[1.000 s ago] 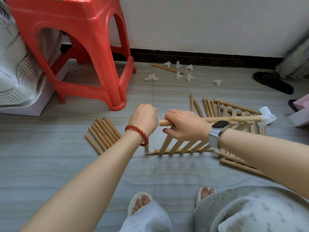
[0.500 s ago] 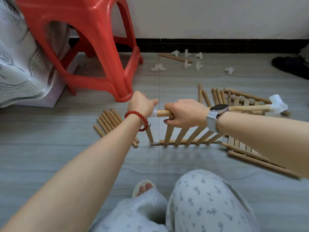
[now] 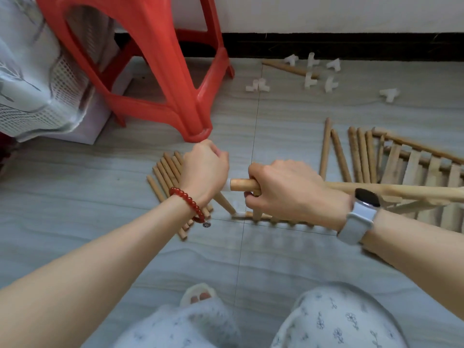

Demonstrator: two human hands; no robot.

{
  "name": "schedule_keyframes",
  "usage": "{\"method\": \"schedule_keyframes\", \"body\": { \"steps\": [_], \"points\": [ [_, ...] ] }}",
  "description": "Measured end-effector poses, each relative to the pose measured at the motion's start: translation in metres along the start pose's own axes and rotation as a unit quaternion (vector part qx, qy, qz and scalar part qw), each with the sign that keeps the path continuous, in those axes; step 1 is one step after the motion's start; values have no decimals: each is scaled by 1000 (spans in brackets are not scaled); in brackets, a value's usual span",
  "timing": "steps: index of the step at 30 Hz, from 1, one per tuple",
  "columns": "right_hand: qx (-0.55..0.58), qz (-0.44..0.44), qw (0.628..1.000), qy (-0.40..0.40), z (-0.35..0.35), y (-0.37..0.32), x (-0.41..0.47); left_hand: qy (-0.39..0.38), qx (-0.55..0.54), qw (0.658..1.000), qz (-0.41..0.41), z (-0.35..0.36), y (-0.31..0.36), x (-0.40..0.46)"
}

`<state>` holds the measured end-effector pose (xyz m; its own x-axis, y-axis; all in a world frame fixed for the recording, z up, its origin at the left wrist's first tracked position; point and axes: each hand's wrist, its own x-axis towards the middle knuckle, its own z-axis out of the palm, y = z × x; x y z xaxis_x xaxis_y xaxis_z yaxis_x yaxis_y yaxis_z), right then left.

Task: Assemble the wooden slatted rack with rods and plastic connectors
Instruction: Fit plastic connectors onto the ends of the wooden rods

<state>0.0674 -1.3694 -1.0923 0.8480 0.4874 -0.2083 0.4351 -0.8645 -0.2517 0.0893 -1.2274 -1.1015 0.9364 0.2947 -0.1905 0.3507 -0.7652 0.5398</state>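
Crowding the grey tiled floor around the person were a red plastic stool up at the left, a white mesh basket under patterned cloth beside it, and a scatter of white plastic connectors near the dark skirting. A bundle of loose short rods lay just behind the left wrist, partly hidden by it, and more long rods lay beside a finished slatted panel on the right. The left hand, wearing a red bead bracelet, was curled round a white connector at the end of the top rod, so most of the connector was covered. The right hand, with a smartwatch on its wrist, gripped that same rod just beside the connector, and hid much of the upright panel's slats below. That panel stood on edge on the floor between the two arms. No writing or brand could be read on anything; the watch face was dark. Compared with half a second before, the view had tipped lower and nearer, the far connector at the rod's right end had gone out of sight, and both hands kept their hold on the rod's left end.
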Motion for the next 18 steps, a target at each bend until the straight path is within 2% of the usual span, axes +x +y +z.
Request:
{"method": "schedule_keyframes", "body": {
  "steps": [4,18],
  "points": [
    [22,0,1000,-16,-10,4,9,12,-6,1000,-26,0,9,8],
    [36,-5,999,-40,-8,2,-3,35,-55,998,-25,4,4,-11]
  ]
}}
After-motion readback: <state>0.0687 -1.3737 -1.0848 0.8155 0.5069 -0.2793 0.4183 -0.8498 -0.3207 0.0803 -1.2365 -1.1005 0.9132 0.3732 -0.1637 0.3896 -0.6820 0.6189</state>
